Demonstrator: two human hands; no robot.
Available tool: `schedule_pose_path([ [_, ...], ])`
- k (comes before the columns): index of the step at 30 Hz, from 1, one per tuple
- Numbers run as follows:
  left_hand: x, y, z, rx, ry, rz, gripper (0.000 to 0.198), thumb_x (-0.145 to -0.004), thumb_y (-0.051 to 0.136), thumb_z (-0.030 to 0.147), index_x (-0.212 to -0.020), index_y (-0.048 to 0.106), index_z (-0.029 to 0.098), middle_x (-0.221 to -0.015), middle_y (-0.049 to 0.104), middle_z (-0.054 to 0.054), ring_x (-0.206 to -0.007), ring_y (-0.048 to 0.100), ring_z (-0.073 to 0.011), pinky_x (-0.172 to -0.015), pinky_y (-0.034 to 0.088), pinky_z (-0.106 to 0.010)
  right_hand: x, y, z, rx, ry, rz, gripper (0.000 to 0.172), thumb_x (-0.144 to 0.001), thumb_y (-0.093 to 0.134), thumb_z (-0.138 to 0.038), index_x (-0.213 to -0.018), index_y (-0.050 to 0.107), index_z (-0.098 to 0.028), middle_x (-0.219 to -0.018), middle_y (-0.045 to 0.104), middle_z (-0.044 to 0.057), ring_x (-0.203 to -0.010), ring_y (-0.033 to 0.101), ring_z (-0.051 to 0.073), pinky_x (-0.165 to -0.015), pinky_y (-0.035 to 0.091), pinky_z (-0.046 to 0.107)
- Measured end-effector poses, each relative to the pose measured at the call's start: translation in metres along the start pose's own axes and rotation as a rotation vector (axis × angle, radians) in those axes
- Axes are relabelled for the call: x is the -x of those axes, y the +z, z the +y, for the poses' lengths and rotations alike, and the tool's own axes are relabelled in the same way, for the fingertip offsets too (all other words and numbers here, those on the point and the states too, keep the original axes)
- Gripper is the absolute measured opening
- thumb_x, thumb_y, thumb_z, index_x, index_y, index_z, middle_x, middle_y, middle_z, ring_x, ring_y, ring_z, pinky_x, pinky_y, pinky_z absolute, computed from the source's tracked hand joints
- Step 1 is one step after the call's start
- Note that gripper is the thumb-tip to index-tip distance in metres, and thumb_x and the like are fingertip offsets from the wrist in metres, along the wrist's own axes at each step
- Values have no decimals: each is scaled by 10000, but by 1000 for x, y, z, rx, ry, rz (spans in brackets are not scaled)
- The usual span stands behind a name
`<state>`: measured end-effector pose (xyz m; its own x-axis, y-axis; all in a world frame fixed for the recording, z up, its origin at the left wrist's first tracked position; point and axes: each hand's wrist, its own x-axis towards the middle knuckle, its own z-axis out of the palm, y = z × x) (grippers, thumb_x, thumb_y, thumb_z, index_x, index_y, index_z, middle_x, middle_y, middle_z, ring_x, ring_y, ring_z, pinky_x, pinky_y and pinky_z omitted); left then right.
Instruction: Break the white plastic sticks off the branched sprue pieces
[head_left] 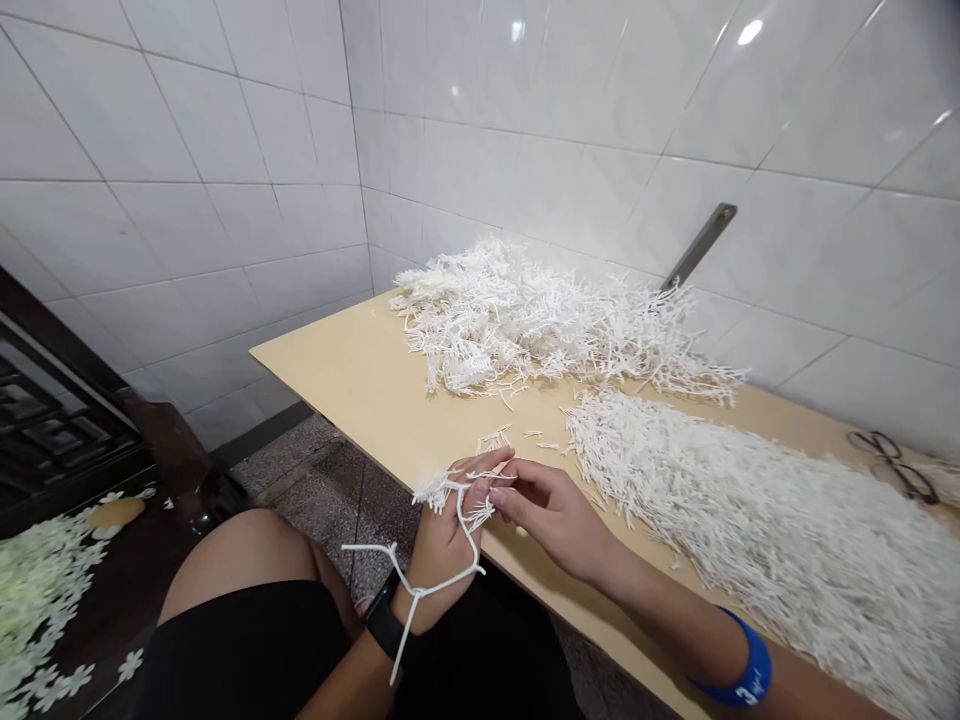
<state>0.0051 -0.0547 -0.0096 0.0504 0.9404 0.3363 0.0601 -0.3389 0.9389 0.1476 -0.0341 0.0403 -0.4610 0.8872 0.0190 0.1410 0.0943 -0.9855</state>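
My left hand (439, 565), wearing a black watch, is closed around a white, plastic-looking branched stem (417, 592). The stem's bare forked end trails back over my wrist, while clusters of fine twigs (433, 490) stick out around the fingers. Close beside it, my right hand (559, 515) has thumb and forefinger pinched together at the twig tips by the left fingers. A thin white twig shows at that pinch; its exact grip is partly hidden. Both hands are over the near edge of the tan table (352, 370).
A tall tangle of white branched stems (525, 310) lies at the back of the table. A wide heap of small white twigs (757, 520) covers the right side, near dark-framed glasses (892, 465). A metal bar (701, 245) leans by the tiled wall. White flower pieces (45, 590) lie lower left.
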Motion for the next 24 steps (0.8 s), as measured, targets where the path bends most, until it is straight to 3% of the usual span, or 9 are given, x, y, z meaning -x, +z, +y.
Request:
schedule_pose_path([
  [5, -3, -3, 4, -71, 27, 90, 297, -961, 450, 294, -990, 727, 192, -974, 745, -100, -966, 689, -223, -884, 525, -355, 4, -1, -4, 17, -21, -57, 309, -931, 531, -349, -673, 495, -183, -1097, 659, 92, -934, 596, 189, -742, 427, 289],
  [7, -6, -9, 5, 6, -29, 141, 281, -939, 486, 318, -894, 722, 173, -846, 745, -80, -829, 713, -211, -811, 554, -346, 7, -2, -7, 96, -27, -58, 296, -931, 504, -302, -660, 456, -195, -890, 662, 55, -813, 589, 172, -667, 408, 272],
  [10, -12, -21, 7, 185, -142, 355, 367, -956, 448, 392, -812, 686, 152, -672, 710, -38, -671, 709, -182, -714, 575, -321, 8, -9, -5, 314, -48, -20, 261, -925, 475, -230, -666, 454, -203, -634, 547, -12, -614, 510, 143, -577, 369, 260],
  [12, -14, -28, 10, 258, -145, 425, 388, -969, 427, 422, -909, 689, 142, -810, 753, -64, -802, 726, -193, -793, 573, -332, 5, -17, 1, 543, -137, 39, 195, -916, 460, -155, -740, 539, -189, -692, 594, 13, -665, 534, 162, -635, 398, 289],
  [15, -15, -28, 15, 303, -106, 298, 425, -967, 430, 458, -1176, 648, 159, -1207, 698, -114, -1112, 655, -233, -970, 512, -378, -1, -27, 11, 926, -287, 121, 331, -835, 421, 12, -991, 639, -182, -1033, 680, 95, -964, 572, 251, -840, 392, 409],
  [17, -13, -23, 16, 321, -109, 203, 465, -966, 423, 479, -1269, 610, 181, -1290, 653, -112, -1209, 597, -248, -1044, 458, -397, -4, -29, 13, 1034, -317, 150, 454, -795, 398, 59, -1092, 638, -187, -1182, 652, 115, -1094, 534, 294, -911, 354, 471],
  [19, -9, -18, 15, 337, -125, 131, 477, -968, 416, 484, -1309, 590, 200, -1310, 641, -103, -1266, 552, -256, -1099, 403, -407, -3, -24, 10, 914, -315, 154, 376, -851, 410, 3, -1086, 636, -185, -1149, 662, 111, -1070, 553, 276, -909, 381, 454],
  [22, -5, -10, 10, 318, -128, 61, 456, -986, 385, 447, -1344, 561, 227, -1371, 594, -86, -1312, 505, -256, -1128, 364, -409, 0, -11, 0, 473, -204, 38, 177, -949, 477, -234, -1028, 631, -194, -952, 680, 63, -864, 602, 196, -770, 465, 335],
  [24, -2, -6, 9, 236, -111, 8, 435, -997, 371, 413, -1352, 554, 244, -1413, 554, -77, -1324, 486, -250, -1135, 350, -404, 1, -5, -5, 207, -100, -43, 220, -939, 528, -370, -1005, 630, -187, -852, 653, 35, -748, 583, 159, -661, 460, 278],
])
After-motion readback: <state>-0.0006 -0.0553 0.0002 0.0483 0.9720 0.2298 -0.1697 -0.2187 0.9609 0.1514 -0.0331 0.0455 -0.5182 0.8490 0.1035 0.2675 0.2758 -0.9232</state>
